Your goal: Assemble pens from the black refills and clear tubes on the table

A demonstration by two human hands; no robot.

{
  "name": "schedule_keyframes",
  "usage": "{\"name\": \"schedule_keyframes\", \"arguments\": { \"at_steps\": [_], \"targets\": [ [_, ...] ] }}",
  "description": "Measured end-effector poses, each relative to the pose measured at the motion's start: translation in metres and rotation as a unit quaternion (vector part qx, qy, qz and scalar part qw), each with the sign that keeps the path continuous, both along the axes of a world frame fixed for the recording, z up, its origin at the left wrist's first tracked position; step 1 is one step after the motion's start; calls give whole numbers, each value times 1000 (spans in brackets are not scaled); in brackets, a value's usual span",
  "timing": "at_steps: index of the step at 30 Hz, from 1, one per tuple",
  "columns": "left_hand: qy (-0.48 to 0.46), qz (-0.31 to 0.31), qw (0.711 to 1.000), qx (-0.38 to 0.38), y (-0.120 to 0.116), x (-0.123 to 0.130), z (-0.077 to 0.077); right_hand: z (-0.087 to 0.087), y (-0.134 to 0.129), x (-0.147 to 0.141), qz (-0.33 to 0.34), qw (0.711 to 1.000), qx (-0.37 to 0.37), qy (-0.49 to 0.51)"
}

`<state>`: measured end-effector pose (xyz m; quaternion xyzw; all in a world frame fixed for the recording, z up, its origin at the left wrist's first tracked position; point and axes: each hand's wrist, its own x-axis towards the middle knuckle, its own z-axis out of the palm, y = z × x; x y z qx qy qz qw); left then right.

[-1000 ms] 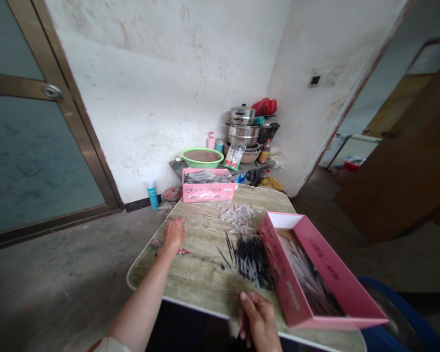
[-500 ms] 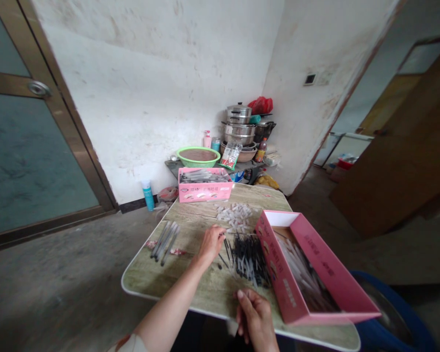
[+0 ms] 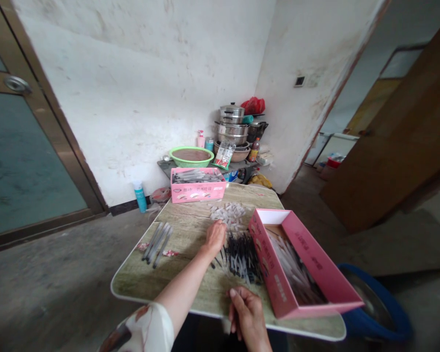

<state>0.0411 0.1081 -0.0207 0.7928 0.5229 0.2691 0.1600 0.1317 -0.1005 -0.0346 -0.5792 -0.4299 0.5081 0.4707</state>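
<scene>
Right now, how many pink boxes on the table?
2. One pink box stands at the far edge of the table; the other, an open box, lies along the right side. No third shows on the tabletop.

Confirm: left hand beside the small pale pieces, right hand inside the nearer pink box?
No: the head view shows the right hand outside the nearer pink box, at the table's near edge. The left hand is beside the small pale pieces.

Home, apparently: stacked pots (image 3: 231, 130), green basin (image 3: 191, 164), pump bottle (image 3: 201, 140), scuffed wall (image 3: 132, 88).
</scene>
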Motion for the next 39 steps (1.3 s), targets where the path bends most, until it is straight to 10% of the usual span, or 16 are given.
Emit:
{"name": "schedule_keyframes", "arguments": {
  "at_steps": [6,10,14,18,22,28,39],
  "targets": [
    [-134,30,990,22,-5,-21,5,-6,1,1,-2,1000,6,6],
    [-381,38,923,-47,-15,-38,-7,0,-2,0,4,1000,4,8],
    [-539,28,831,-136,-30,-45,-19,37,-14,6,37,998,26,-36],
    [-583,27,801,-135,-38,-45,-19,90,-21,40,-1,984,97,-151],
    [-578,21,804,-138,-41,-42,-14,119,-1,104,-82,916,121,-374],
    [-579,13,801,-150,-44,-41,-12,101,48,188,19,716,-9,-697],
    [-556,0,816,-159,-44,-45,-16,68,57,200,98,668,-54,-735]
  ]
}}
